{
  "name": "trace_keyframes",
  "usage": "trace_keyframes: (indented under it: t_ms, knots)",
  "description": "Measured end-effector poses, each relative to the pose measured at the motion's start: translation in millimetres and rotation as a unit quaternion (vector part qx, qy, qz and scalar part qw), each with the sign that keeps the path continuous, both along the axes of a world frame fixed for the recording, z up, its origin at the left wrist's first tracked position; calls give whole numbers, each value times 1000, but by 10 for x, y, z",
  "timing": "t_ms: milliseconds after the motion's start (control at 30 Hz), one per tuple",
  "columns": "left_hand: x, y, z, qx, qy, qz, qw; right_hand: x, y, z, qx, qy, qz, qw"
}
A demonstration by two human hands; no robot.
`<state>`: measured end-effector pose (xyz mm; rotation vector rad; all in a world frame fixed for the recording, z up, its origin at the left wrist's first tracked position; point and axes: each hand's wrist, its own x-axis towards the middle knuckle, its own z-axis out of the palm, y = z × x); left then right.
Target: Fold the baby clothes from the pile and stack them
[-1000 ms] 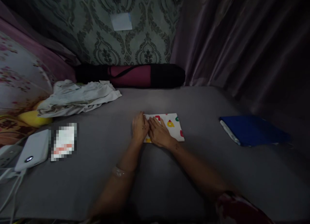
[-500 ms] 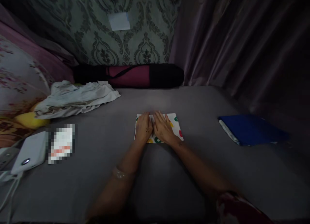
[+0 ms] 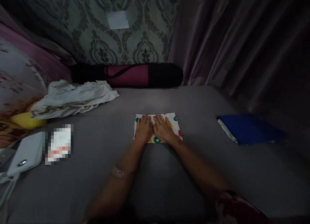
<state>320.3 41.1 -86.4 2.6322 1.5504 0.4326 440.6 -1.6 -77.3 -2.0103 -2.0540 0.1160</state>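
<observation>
Left hand (image 3: 143, 129) laid flat, palm down, fingers stretched out and close together, pressing on the left half of a folded white cloth (image 3: 174, 124) printed with green, red and yellow shapes. Right hand (image 3: 163, 128) likewise flat and spread open on the middle of the same cloth, thumb side touching the left hand. Nothing gripped by either hand, only pressed from above. Cloth folded into a neat rectangle, lying flat near the middle of a grey bed sheet (image 3: 155, 182), its right third bare and showing beyond the right hand. Clear bangle (image 3: 118, 173) round the left wrist; patterned dark-red sleeve (image 3: 238, 208) at the lower right on the right arm. Folded blue cloth (image 3: 249, 129) well apart to the right, lying flat on the sheet. Crumpled pale garment (image 3: 75, 97) heaped at the far left, with something yellow (image 3: 24, 119) just beside it below. White power bank (image 3: 25, 153) near the left edge, with a white cable (image 3: 7, 188) trailing below it, and a blurred white packet (image 3: 58, 143) just beside it. Dark roll with a maroon middle (image 3: 128, 75) lying along the far wall. Patterned wallpaper (image 3: 135, 33) behind, a pale slip (image 3: 118, 19) stuck to it, and a purplish curtain (image 3: 237, 40) hanging on the right.
</observation>
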Motion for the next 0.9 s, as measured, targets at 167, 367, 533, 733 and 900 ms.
trace_keyframes:
  t_ms: [167, 367, 533, 733, 900]
  knots:
    - [-2, -4, -10, 20, 6, 21, 1000, 44, 9, -16, 27, -4, -68, 997]
    - [-7, -2, -61, -19, 40, 23, 999, 67, 29, -124, 0, -3, -73, 997]
    - [-19, -16, 2, -5, 24, 32, 999, 81, 23, -70, 3, 2, -77, 997]
    - [-70, 10, -24, -4, 18, 67, 998, 171, 11, -87, 17, -16, -133, 991]
    - [-76, 26, -70, -27, 33, 68, 997, 180, 10, -139, 3, -11, -135, 991]
